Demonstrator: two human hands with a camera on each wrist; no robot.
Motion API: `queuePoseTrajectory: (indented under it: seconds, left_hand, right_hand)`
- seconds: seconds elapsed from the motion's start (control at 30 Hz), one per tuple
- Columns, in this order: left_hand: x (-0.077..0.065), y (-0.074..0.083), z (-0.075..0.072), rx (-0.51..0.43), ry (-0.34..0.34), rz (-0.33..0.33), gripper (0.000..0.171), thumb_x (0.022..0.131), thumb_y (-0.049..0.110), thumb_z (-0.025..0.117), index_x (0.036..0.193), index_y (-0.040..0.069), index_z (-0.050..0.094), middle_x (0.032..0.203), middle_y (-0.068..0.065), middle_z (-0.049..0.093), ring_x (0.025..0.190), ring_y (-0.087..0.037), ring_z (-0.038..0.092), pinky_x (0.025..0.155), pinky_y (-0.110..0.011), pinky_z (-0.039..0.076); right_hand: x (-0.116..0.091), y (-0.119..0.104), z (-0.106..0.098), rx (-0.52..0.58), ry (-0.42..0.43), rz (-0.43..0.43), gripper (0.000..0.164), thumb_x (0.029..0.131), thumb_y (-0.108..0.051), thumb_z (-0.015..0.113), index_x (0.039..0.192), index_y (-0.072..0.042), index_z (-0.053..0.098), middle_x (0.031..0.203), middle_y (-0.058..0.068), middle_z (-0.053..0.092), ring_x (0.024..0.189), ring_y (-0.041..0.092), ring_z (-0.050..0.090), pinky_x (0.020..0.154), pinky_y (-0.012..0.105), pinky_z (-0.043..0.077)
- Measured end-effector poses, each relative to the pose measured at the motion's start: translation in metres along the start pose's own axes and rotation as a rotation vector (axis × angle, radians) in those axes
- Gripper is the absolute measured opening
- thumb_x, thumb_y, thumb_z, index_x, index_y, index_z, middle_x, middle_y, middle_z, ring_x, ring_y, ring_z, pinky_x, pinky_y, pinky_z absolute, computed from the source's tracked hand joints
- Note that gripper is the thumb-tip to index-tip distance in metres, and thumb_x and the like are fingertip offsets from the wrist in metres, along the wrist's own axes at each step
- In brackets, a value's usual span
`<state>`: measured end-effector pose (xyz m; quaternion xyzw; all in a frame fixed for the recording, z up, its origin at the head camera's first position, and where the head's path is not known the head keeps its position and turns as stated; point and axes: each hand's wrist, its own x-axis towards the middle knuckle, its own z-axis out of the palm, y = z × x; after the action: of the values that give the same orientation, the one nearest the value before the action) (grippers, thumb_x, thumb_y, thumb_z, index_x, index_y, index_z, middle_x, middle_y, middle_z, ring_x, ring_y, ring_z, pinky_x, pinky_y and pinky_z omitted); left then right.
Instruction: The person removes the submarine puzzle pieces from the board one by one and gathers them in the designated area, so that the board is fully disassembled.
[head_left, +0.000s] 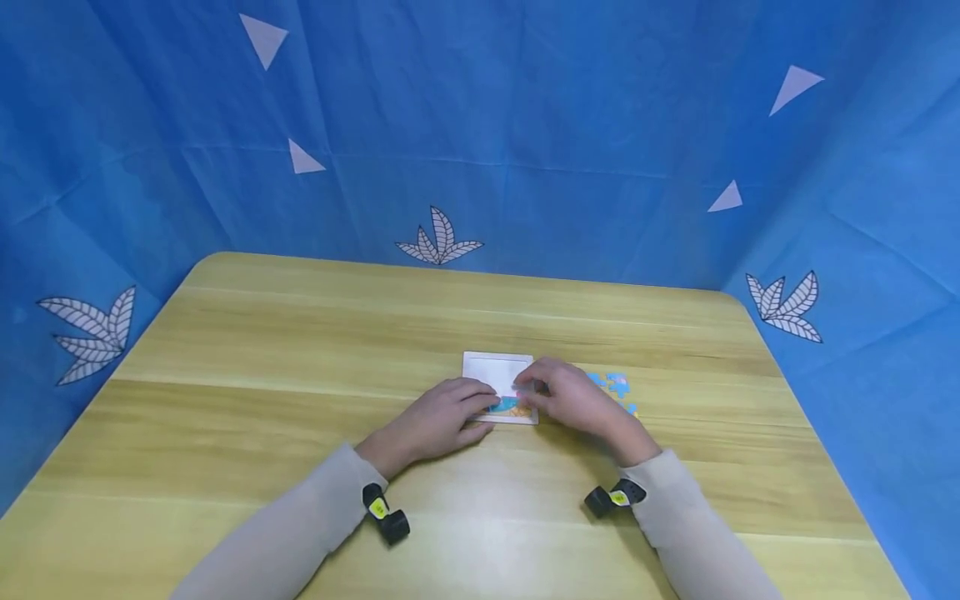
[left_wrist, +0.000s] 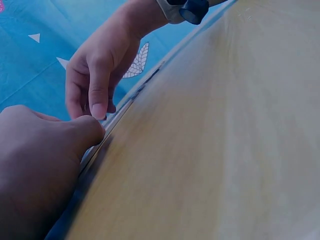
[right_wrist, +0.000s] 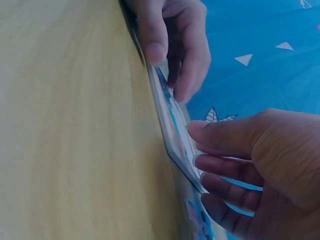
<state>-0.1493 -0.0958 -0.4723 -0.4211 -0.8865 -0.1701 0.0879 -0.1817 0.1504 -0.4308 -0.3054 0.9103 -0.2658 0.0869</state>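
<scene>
A white puzzle tray lies on the table, its lower part filled by a colourful strip of jigsaw pieces in teal and orange. My left hand rests at the tray's left side, fingers over the strip and thumb by the near edge. From the right, my right hand reaches over the tray, thumb and fingers bent together around a small pinkish puzzle piece, mostly hidden by the fingertips. In the right wrist view the tray shows nearly edge-on, below both hands.
Several loose blue jigsaw pieces lie on the table just right of the tray, partly behind the right hand. The wooden table stretches around them. A blue cloth with white triangles and leaf prints hangs behind and at the sides.
</scene>
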Motion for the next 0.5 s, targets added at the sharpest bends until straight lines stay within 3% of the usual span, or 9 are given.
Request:
queuePoseTrajectory:
  seconds: [0.23,0.5]
  left_hand:
    - [-0.0005,0.0044,0.0013,0.008,0.023,0.072,0.037,0.097,0.029,0.061,0.128,0.009,0.064,0.126,-0.002,0.061,0.119,-0.02,0.054,0.107,-0.033,0.04]
    - [0.0,0.0047,0.0042,0.035,0.026,0.083,0.036,0.098,0.027,0.059,0.129,0.01,0.064,0.127,-0.001,0.061,0.118,-0.017,0.055,0.105,-0.031,0.041]
  right_hand:
    - [-0.0001,-0.0044,0.0053,-0.036,0.0,-0.012,0.023,0.093,-0.019,0.068,0.114,-0.011,0.068,0.103,-0.001,0.062,0.085,0.014,0.056,0.078,0.036,0.05]
    - [0.0,-0.0057,0.0087,-0.085,0.022,-0.044,0.021,0.093,-0.02,0.068,0.111,-0.009,0.068,0.1,-0.001,0.059,0.082,0.012,0.054,0.074,0.033,0.049]
